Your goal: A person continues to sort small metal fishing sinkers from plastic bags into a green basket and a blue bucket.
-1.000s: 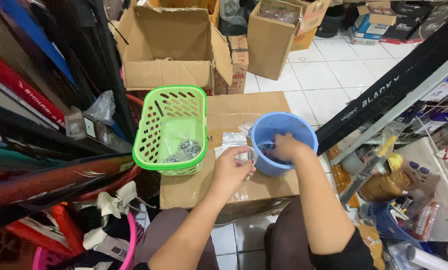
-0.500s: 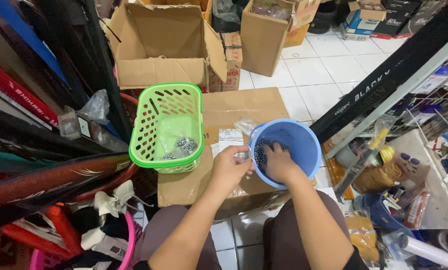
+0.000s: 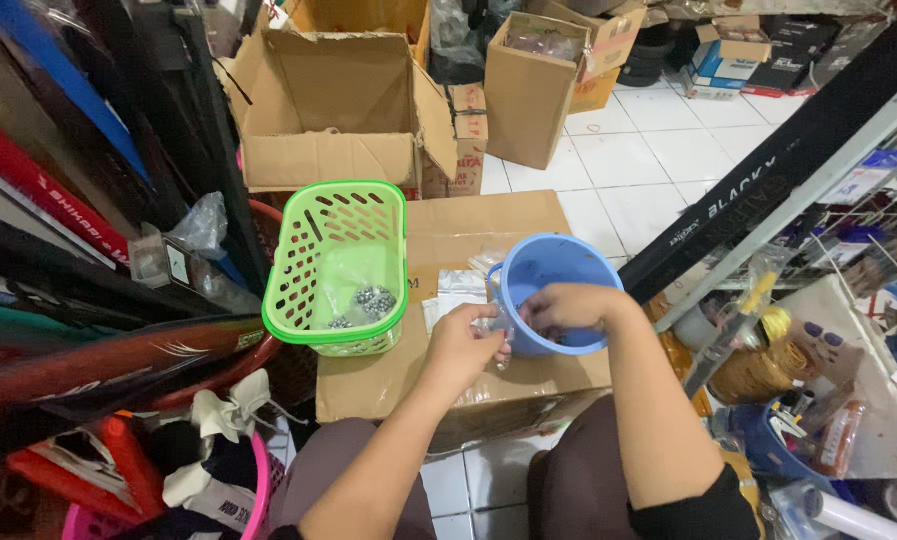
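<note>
Hands [image 3: 514, 325] now off bucket [image 3: 554, 270], upright.

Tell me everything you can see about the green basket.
The green plastic basket with slotted walls is rectangular with rounded corners and a thick rim. It stands upright on the closed brown cardboard box, at its left edge, left of the round blue plastic tub. Inside lie clear plastic bags of small dark round pieces. Neither hand touches it.

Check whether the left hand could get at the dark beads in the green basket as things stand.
Probably yes: the left hand sits just right of the basket, whose top is open, with nothing covering the beads. It does pinch a small clear bag.
</note>
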